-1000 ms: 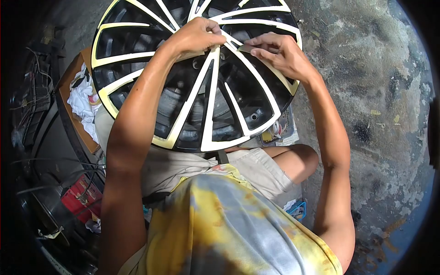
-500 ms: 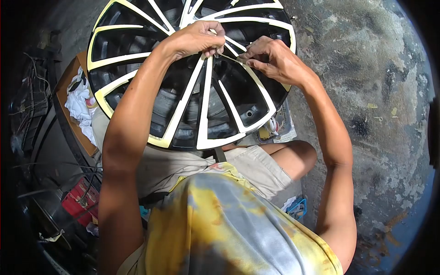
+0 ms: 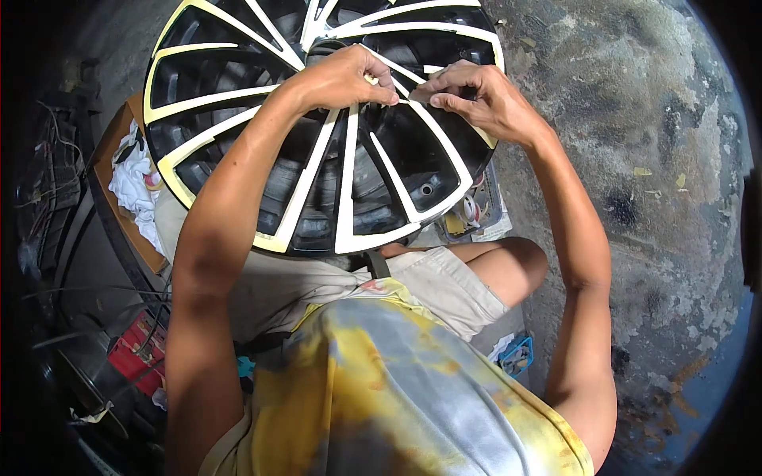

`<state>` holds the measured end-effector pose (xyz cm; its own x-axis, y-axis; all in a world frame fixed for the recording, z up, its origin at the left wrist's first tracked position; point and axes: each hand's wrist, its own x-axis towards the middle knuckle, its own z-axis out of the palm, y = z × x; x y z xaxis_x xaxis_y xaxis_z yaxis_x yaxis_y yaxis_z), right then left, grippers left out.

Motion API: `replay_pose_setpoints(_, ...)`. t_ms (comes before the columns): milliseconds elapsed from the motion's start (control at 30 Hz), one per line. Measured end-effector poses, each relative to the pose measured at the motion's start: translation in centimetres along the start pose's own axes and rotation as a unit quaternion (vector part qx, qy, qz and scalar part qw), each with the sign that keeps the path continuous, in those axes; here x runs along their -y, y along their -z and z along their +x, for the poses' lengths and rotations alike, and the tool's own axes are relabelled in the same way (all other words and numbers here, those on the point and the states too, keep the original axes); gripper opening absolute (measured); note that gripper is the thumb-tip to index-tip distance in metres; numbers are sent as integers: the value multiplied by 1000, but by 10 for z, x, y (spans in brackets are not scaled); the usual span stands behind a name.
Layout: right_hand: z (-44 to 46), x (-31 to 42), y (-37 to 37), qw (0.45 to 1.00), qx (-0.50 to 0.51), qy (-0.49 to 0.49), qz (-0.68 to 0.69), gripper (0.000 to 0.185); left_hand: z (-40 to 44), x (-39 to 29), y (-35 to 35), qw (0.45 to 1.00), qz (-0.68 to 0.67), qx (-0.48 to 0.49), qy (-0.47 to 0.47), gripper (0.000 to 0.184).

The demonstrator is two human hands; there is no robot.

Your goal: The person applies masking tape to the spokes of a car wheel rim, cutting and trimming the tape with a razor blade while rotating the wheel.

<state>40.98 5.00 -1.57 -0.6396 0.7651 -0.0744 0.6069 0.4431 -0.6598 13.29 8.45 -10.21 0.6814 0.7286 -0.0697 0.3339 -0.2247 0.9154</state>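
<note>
A black alloy wheel (image 3: 346, 178) lies in front of me, its spokes and outer edges faced in white and pale yellow, apparently masking tape. Over the spokes just right of the hub, my left hand (image 3: 349, 78) pinches the end of a thin pale strip of tape (image 3: 405, 101) between thumb and fingers. My right hand (image 3: 476, 99) is close by on the right, its thumb and fingertips closed on the strip's other end. Only a short piece shows between the two hands. The fingertips partly cover the spoke beneath them.
A cardboard box (image 3: 119, 194) with crumpled white paper (image 3: 135, 186) stands left of the wheel. Below its right edge sits a clear plastic container (image 3: 488, 208) holding small items. A red crate (image 3: 136, 353) is at lower left, a blue basket (image 3: 517, 355) near my knee. Worn concrete (image 3: 627, 159) lies right.
The wheel has shifted slightly left in view. My left hand has moved a little right and down, narrowing the gap to my right hand, so less of the tape strip shows between them.
</note>
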Motion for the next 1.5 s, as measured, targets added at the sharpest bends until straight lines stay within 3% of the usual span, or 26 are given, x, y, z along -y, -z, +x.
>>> replay_pose_setpoints(133,-1,-3,-4,1000,-10,10,-12,20,2,3,0,1000,-7,15,-13,35)
replay_pose_setpoints(233,1,4,3,998,43,-49,3,26,0,-2,2,1000,-2,26,3,29)
replay_pose_setpoints(333,3,-3,-13,979,-18,146,-143,18,-3,-7,9,999,-7,41,-3,28)
replay_pose_setpoints(433,4,2,-5,998,-2,48,-37,19,-6,-4,6,999,-6,28,13,28)
replay_pose_setpoints(533,-7,-2,0,999,-29,29,-22,21,-6,-7,7,999,12,36,26,30)
replay_pose_setpoints(933,-29,5,-7,992,-12,41,-120,23,-9,-12,11,998,13,56,30,26)
replay_pose_setpoints(1067,-39,8,3,999,-32,15,-40,23,-10,-11,12,997,-2,63,46,25)
replay_pose_setpoints(1233,-46,14,-1,998,-16,4,-67,23,-9,-13,12,996,20,73,55,23)
replay_pose_setpoints(1333,-47,11,-12,991,-11,46,-126,23,-9,-10,12,996,26,71,41,22)
replay_pose_setpoints(1500,-51,7,-1,997,-27,-4,-68,26,-9,-11,14,997,-22,32,73,33)
